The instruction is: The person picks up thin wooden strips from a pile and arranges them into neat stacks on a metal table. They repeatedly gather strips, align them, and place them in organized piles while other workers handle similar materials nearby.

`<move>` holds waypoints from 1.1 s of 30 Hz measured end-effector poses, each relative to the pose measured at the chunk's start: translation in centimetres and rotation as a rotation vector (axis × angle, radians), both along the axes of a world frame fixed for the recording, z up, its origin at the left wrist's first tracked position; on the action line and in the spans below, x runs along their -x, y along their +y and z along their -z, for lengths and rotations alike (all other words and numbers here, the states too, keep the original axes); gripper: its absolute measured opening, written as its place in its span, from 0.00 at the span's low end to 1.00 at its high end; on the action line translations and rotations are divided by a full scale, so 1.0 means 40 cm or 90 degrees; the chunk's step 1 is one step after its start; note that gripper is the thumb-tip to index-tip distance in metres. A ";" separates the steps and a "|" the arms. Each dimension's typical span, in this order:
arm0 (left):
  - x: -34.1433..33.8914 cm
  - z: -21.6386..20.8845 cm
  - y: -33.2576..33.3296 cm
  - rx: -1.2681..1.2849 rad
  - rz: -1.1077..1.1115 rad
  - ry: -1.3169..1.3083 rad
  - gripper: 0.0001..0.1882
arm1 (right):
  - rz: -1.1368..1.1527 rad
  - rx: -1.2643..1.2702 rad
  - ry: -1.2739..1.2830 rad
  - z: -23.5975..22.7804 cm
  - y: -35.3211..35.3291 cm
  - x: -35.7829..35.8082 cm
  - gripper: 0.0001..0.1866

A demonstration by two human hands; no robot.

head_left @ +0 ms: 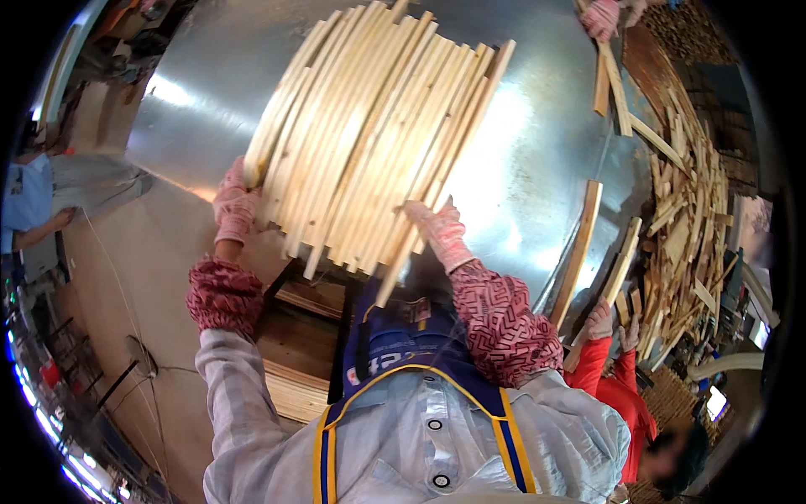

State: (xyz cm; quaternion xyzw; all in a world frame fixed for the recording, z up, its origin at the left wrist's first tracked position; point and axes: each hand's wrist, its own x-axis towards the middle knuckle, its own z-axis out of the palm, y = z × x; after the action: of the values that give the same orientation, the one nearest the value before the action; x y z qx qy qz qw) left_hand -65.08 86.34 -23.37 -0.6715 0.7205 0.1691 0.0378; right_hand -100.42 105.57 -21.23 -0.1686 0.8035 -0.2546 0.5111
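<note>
A thick bundle of several pale wooden slats point(369, 126) lies slanted on a shiny metal table point(537, 143). My left hand point(233, 204), in a pink knitted glove, grips the bundle's lower left edge. My right hand point(440, 228), gloved the same way, presses against the slats' lower right ends. Both forearms wear patterned red sleeve covers, and the bundle's near ends overhang the table edge.
A large heap of loose wooden slats point(688, 210) fills the right side. A co-worker in red point(617, 382) holds slats point(600, 286) at the lower right. Another gloved hand point(601, 17) is at the top. A stack of wooden boards point(294, 370) sits below the table. A person in blue point(34, 210) sits at the left.
</note>
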 end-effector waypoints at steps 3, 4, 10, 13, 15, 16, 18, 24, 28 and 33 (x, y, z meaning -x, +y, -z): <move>-0.072 -0.101 -0.081 -0.069 -0.081 -0.076 0.32 | -0.097 0.053 -0.008 -0.095 -0.115 -0.106 0.44; -0.081 -0.112 -0.117 -0.070 -0.093 -0.098 0.31 | -0.067 0.078 0.005 -0.048 -0.127 -0.126 0.44; -0.111 -0.126 -0.147 -0.077 -0.179 -0.167 0.36 | -0.034 -0.057 0.080 0.075 -0.161 -0.152 0.36; -0.153 -0.131 -0.019 0.253 -0.150 -0.110 0.37 | -0.065 0.102 0.089 -0.005 -0.071 -0.081 0.18; -0.141 -0.127 0.115 0.404 -0.100 0.271 0.24 | -0.066 0.054 0.072 0.033 -0.025 -0.011 0.16; -0.105 -0.148 0.189 0.275 -0.210 0.344 0.20 | -0.043 0.071 0.044 0.040 -0.001 0.018 0.17; -0.120 -0.112 0.324 0.087 -0.390 0.376 0.18 | 0.183 0.092 -0.122 -0.052 -0.004 0.020 0.23; -0.096 -0.055 0.377 -0.227 -0.647 0.727 0.26 | 0.073 0.140 -0.018 0.061 0.077 0.101 0.28; -0.144 -0.145 0.328 -0.342 -0.461 0.948 0.30 | 0.119 0.112 -0.087 -0.010 0.093 0.094 0.31; -0.003 -0.330 0.217 -0.379 -0.186 0.799 0.17 | 0.110 0.165 -0.126 0.034 0.127 0.141 0.24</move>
State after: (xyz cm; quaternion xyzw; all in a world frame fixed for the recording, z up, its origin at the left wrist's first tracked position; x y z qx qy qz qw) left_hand -64.95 95.01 -10.16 -0.4981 0.4318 0.7172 -0.2257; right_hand -106.08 110.66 -22.60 -0.1376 0.7213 -0.4139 0.5380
